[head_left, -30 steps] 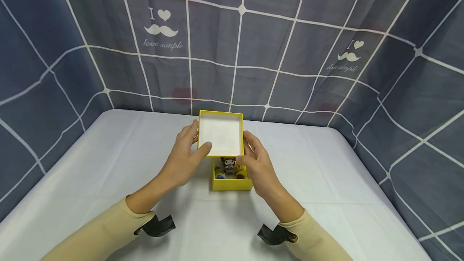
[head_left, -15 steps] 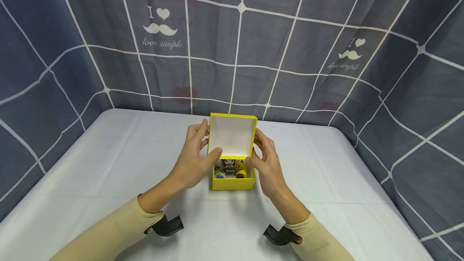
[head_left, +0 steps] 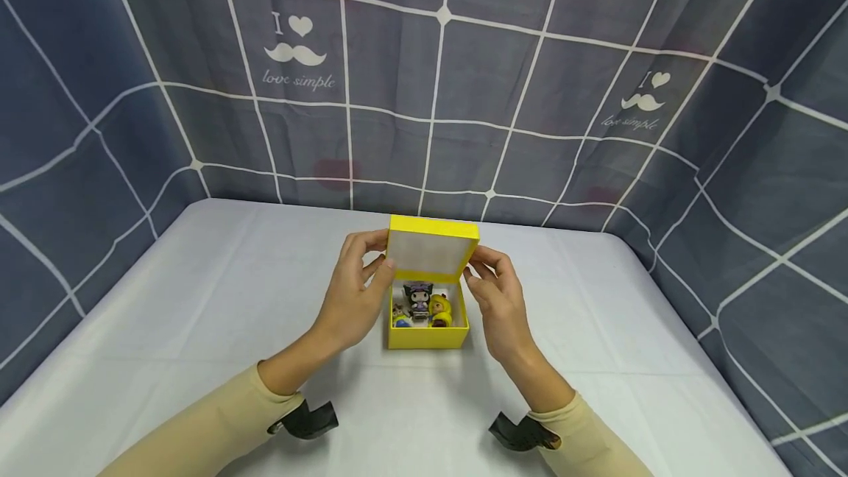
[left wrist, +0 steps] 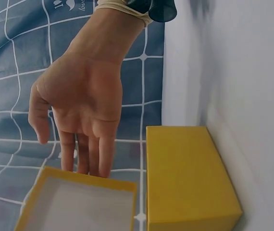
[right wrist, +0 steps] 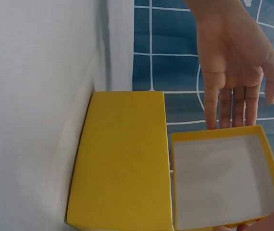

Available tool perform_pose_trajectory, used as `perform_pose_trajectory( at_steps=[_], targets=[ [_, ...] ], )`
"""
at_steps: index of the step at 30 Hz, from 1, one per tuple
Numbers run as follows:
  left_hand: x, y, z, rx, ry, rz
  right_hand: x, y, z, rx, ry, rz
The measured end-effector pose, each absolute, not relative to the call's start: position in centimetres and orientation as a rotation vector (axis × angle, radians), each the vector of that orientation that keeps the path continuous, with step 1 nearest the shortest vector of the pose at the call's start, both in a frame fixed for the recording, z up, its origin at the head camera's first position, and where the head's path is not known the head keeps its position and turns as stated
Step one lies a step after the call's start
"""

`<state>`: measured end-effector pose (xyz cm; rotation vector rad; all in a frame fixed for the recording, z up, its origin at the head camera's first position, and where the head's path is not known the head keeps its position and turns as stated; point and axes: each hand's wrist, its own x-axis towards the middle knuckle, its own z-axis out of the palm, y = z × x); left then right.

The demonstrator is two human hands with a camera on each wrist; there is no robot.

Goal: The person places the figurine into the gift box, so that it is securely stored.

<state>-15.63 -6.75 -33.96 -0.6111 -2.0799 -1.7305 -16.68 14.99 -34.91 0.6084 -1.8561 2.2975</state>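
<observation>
A yellow box lid [head_left: 433, 249] with a white inside is tilted up over the back of a yellow box [head_left: 427, 338]. My left hand [head_left: 353, 289] holds the lid's left side, its thumb at the near left corner. On the opposite side, my right hand [head_left: 505, 304] holds the lid's right edge. Within the box sit a dark figurine [head_left: 419, 299], a yellow figurine [head_left: 440, 311] and a smaller figurine with blue [head_left: 400, 316]. Both wrist views show fingertips against the lid's rim and the box's plain outer wall [left wrist: 190, 173].
The box stands on a white cloth-covered table [head_left: 252, 278]. Dark grey-blue curtains [head_left: 391, 146] with white grid lines rise behind the table and at both sides. Each sleeve cuff has a black wrist mount [head_left: 308, 420].
Both hands have moved the lid to the right and tipped it from nearly upright to slanting over the box. More of the figurines shows below it.
</observation>
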Motion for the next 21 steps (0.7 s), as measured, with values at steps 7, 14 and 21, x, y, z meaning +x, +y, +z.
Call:
perform_pose_trajectory(
  at_steps=[7, 14, 21],
  targets=[
    [-15.4, -6.4, -33.9, -0.475, -2.058, -1.810, -16.5, 15.2, -35.2, 0.592, -1.848, 2.263],
    [-13.7, -5.6, -31.7, -0.369, -2.075, -1.812, -16.2, 15.4, -35.6, 0.485, -1.886, 2.195],
    [-14.8, -5.7, -33.8, -0.361, -2.079, -1.732, -16.1, 15.6, -36.0, 0.364, -1.940, 2.174]
  ],
)
